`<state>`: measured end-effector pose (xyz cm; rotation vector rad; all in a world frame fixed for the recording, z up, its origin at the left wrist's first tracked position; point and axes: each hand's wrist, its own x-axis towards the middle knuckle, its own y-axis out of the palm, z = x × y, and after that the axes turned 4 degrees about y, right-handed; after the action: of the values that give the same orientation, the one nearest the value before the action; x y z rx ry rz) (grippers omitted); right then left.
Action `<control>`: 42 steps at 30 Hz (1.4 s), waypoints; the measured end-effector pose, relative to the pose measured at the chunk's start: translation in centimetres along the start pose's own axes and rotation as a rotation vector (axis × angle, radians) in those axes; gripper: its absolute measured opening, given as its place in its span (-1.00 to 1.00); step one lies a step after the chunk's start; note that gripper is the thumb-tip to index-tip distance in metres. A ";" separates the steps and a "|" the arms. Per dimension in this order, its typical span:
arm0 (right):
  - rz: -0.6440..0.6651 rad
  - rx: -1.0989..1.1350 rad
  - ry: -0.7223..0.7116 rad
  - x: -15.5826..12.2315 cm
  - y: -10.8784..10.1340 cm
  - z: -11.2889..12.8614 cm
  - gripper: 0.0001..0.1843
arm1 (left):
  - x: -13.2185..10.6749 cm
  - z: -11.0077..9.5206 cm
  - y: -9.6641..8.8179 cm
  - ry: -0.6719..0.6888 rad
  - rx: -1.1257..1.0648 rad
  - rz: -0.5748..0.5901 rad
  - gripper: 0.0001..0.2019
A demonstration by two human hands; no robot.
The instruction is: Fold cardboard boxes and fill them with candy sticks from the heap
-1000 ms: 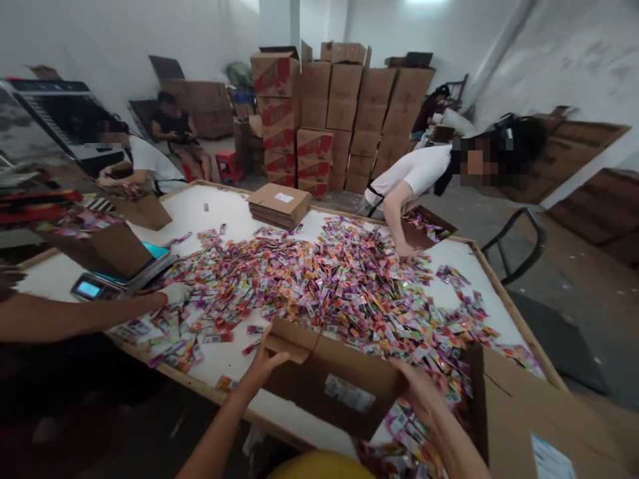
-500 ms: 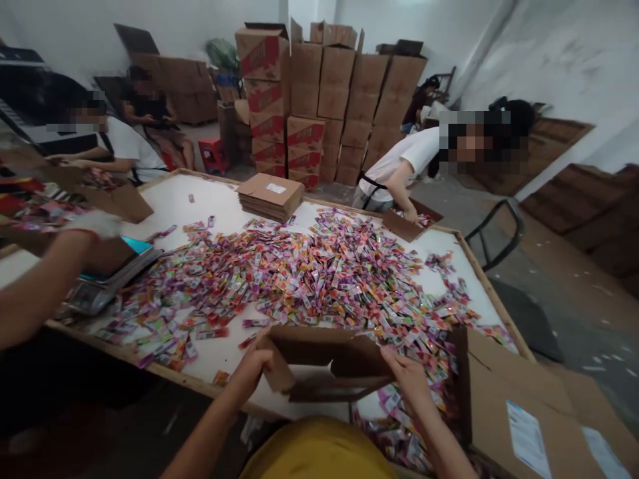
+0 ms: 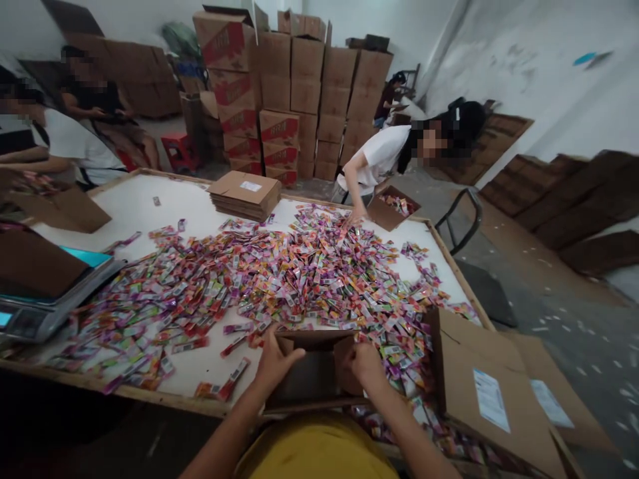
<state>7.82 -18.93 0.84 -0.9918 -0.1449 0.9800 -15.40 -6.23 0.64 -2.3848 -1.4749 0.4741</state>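
A small cardboard box (image 3: 312, 379) stands upright at the table's near edge, its opening towards me, and its inside looks bare. My left hand (image 3: 273, 362) grips the box's left wall, fingers outside and thumb lying over the rim. On the other side, my right hand (image 3: 367, 364) is closed on the right flap, its fingertips curled at the upper edge. Beyond the box spreads a large heap of small colourful packets (image 3: 309, 279). A few packets lie left of my left hand.
Folded cartons (image 3: 479, 379) with white labels lie at my right. Further back is a stack of flat cardboard (image 3: 244, 193). At left a scale (image 3: 54, 299) carries a box. Across the table, a co-worker (image 3: 379, 156) reaches into the packets beside an open box (image 3: 394, 205).
The box has come down and nearer to me, tilted open. My right hand has shifted left onto its flap. The co-worker's hand has gone from their box to the heap.
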 end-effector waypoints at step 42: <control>0.354 0.412 -0.186 6.8 -7.7 0.0 -0.60 | -1.7 -2.9 0.9 0.320 0.752 0.399 -0.03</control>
<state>16.60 -15.18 4.57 -0.5541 0.0814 1.3623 -14.22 -8.35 3.07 -1.9877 -0.5318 0.5720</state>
